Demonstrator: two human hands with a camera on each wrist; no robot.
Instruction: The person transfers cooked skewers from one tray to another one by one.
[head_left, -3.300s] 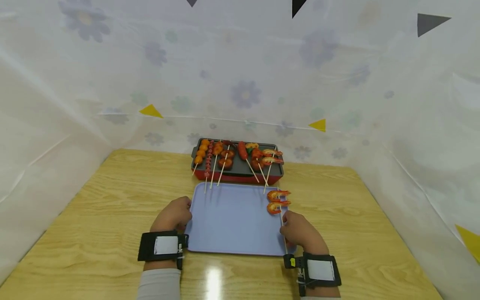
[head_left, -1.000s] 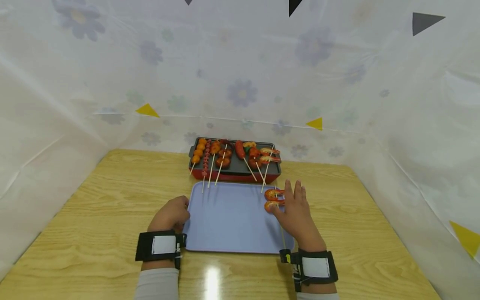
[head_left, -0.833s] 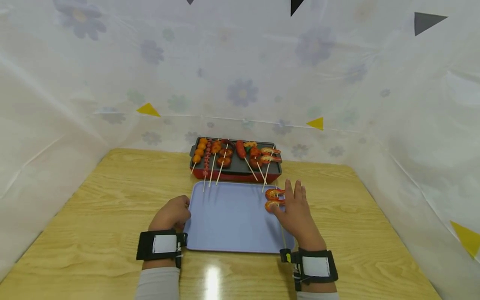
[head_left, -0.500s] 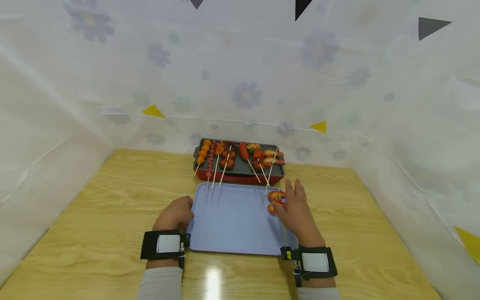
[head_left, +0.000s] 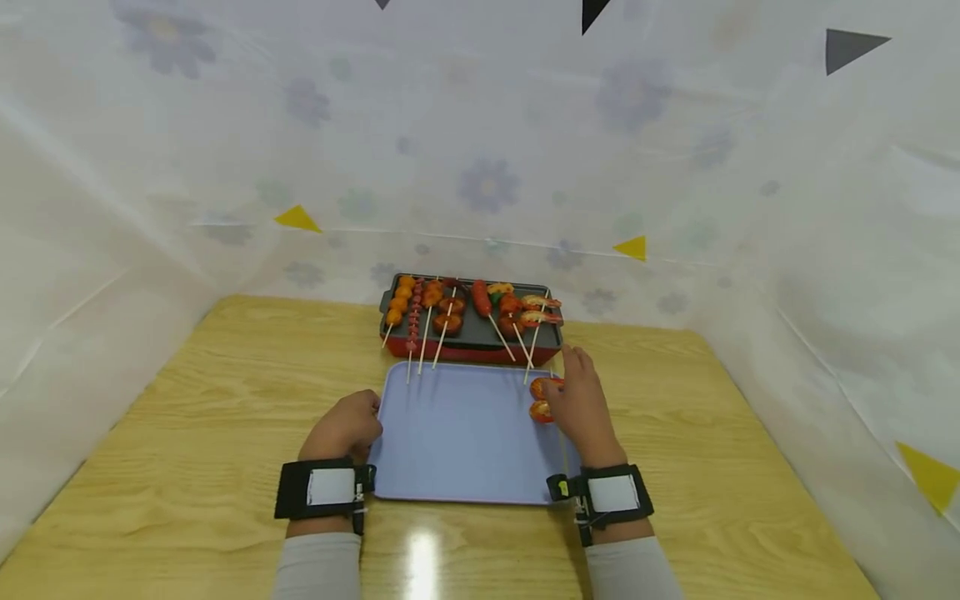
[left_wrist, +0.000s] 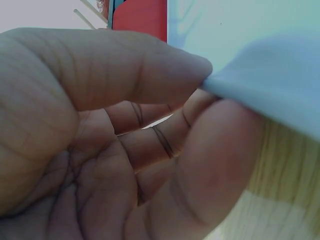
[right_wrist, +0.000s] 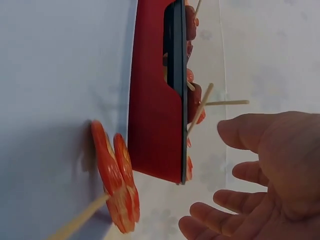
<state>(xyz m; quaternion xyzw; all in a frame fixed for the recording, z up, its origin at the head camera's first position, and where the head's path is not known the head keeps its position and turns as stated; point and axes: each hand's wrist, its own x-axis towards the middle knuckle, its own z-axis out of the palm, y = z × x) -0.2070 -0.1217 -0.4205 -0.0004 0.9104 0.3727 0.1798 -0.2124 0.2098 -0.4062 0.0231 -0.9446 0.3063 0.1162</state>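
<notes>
My left hand pinches the left rim of a pale blue tray between thumb and finger; the left wrist view shows the tray's edge caught there. Over the tray's right side hovers my right hand, fingers extended and holding nothing. Beneath it lies a shrimp skewer, two orange-red shrimps on a wooden stick, partly hidden by that hand in the head view. The right wrist view shows the shrimps apart from the relaxed fingers.
Behind the tray stands a red grill with a dark top. Several skewers lie across it, including orange balls, a sausage and another shrimp skewer; their sticks overhang the tray's far edge. Flowered sheeting encloses the wooden table.
My right hand has left the tray's right edge, where its fingers were by the skewer's stick, and risen over the shrimps, then moved slightly forward and left. The left hand keeps its pinch.
</notes>
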